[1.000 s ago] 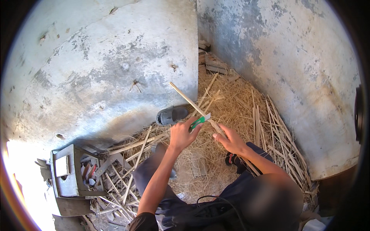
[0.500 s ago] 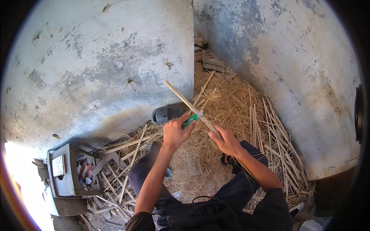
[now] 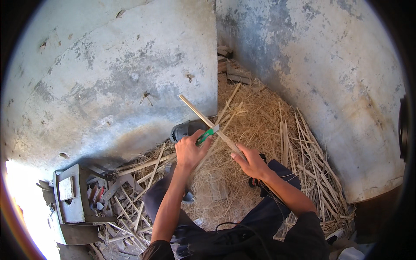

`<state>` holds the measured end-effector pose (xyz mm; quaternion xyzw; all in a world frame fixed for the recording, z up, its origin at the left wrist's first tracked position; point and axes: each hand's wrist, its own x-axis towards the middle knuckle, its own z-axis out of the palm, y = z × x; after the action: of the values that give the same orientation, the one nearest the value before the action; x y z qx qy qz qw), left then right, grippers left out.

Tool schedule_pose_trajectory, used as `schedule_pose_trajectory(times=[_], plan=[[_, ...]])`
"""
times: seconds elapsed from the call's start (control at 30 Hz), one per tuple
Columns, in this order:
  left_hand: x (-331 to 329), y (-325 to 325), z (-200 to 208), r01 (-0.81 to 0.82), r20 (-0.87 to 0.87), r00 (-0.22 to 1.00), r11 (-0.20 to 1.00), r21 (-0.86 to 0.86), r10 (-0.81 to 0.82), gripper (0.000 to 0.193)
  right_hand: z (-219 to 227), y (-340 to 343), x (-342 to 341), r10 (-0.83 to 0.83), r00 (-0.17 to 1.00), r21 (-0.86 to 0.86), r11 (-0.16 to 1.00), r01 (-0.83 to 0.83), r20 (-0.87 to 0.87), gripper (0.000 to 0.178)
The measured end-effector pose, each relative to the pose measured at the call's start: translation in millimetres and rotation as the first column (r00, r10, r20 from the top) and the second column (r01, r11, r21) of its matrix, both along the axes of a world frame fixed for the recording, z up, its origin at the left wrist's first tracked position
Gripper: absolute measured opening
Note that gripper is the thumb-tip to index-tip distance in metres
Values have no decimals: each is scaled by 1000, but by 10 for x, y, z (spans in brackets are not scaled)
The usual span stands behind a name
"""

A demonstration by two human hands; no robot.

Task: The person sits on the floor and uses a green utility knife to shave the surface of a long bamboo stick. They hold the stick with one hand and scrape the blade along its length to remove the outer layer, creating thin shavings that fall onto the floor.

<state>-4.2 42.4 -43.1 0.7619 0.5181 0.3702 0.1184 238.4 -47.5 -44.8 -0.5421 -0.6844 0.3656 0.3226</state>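
My left hand (image 3: 190, 149) is closed round a green utility knife (image 3: 205, 136), its short blade lying across a pale split strip of bamboo or wood (image 3: 195, 110). The strip slants from the upper left down to my right hand (image 3: 251, 161), which grips its lower end. Blade and strip meet a little to the left of my right fingers. Below both hands, a thick heap of fine shavings (image 3: 212, 173) spreads between my knees.
A dark shoe-like object (image 3: 186, 129) lies by the left wall (image 3: 108, 86). Long strips (image 3: 320, 177) are piled along the right wall. A grey wooden stool-like frame (image 3: 71, 195) stands at the left, with scraps around it. Wood blocks (image 3: 238, 73) sit in the far corner.
My left hand and the knife have moved slightly left and down toward me. The strip and my right hand have shifted a little the same way.
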Motion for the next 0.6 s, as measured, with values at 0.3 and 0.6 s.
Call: schedule_pose_trajectory(times=[0.3,0.6], plan=[[-89,67,54,-150,31,988,988,-19,151,34,92,-114,-58,0,999,-15,1000,0,39,43],[-705,448,-47,-160,467,823,921,-355,323,53,142,-910,-71,3,994,-78,997,5,106,44]])
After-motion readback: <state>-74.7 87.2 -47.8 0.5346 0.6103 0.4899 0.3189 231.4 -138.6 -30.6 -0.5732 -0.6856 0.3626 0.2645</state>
